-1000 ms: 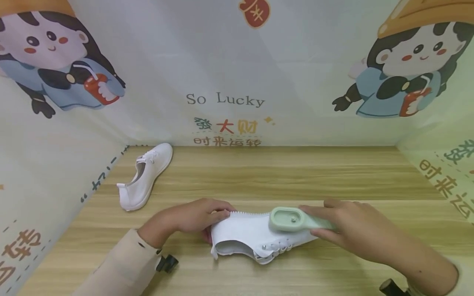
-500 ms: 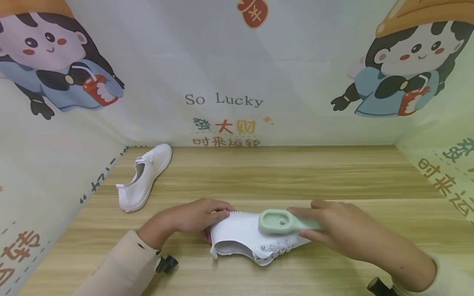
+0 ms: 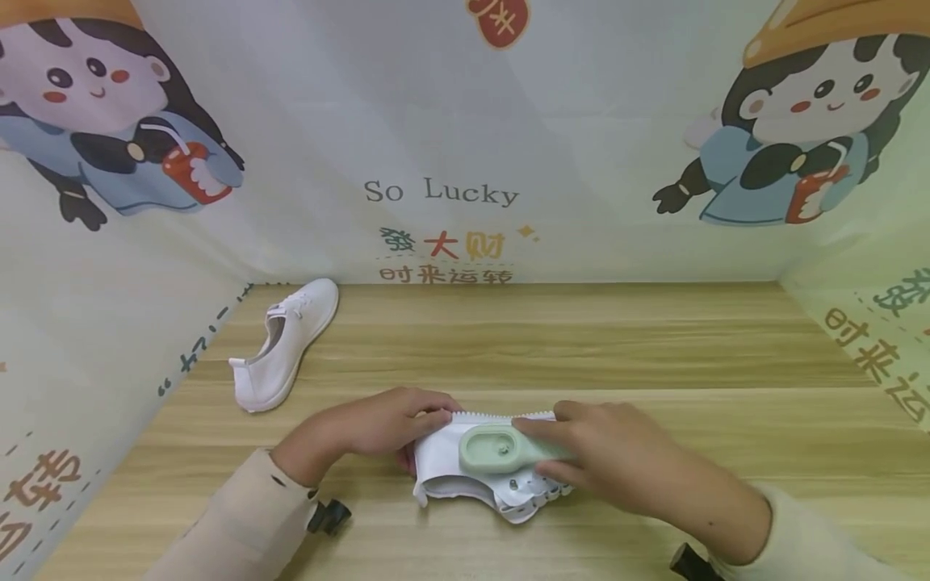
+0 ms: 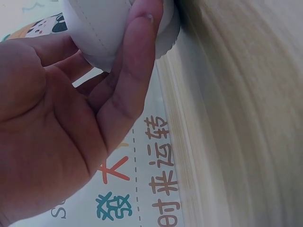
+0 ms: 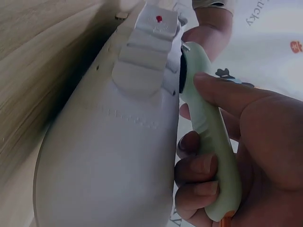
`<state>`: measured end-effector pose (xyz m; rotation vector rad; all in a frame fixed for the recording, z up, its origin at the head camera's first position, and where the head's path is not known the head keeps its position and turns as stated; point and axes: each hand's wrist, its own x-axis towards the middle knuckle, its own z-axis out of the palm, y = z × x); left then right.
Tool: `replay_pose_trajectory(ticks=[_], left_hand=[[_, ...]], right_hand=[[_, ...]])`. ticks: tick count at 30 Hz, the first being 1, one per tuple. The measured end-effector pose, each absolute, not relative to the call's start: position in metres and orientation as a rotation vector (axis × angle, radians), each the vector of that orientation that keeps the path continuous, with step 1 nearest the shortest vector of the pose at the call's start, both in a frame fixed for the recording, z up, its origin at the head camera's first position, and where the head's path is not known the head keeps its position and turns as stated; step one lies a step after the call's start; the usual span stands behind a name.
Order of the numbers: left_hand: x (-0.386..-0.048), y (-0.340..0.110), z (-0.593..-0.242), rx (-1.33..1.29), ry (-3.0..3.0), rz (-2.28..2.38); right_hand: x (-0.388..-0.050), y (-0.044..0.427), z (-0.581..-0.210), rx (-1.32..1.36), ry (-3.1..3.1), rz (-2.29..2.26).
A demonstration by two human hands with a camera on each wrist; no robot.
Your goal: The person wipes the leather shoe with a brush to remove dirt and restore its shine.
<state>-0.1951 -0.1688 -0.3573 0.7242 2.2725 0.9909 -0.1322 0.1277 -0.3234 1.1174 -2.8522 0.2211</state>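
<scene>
A white lace-up shoe [image 3: 437,458] lies on its side on the wooden table, its opening toward me. My left hand [image 3: 392,424] grips the shoe's heel end, fingers curled around it, as the left wrist view also shows. In my right hand [image 3: 617,460] is a pale green shoe brush [image 3: 479,449], its head lying against the upper side of the shoe. The right wrist view shows my fingers wrapped around the brush handle [image 5: 218,156], with dark bristles against the shoe near the tongue [image 5: 158,21]. My right hand hides the toe in the head view.
A second white shoe [image 3: 286,347] rests at the back left of the wooden table [image 3: 581,339]. Printed cloth walls [image 3: 465,121] stand behind and on both sides. Dark wrist-camera mounts [image 3: 330,516] stick out by the forearms.
My right hand has slid the brush leftward along the shoe, from near the toe toward the heel, and slightly nearer to me. The left hand and the shoe have stayed in place.
</scene>
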Motion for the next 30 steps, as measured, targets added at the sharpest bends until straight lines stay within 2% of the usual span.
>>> replay_pose_trajectory(ticks=[12,30], left_hand=[[-0.198,-0.167,-0.355,0.729,2.266,1.005],[-0.197,-0.167,-0.358,0.709,2.265,1.005]], right_hand=[[-0.133,0.130,-0.322,1.082,-2.836,0.189],[-0.130,0.202,-0.301,0.864,-2.963,0.215]])
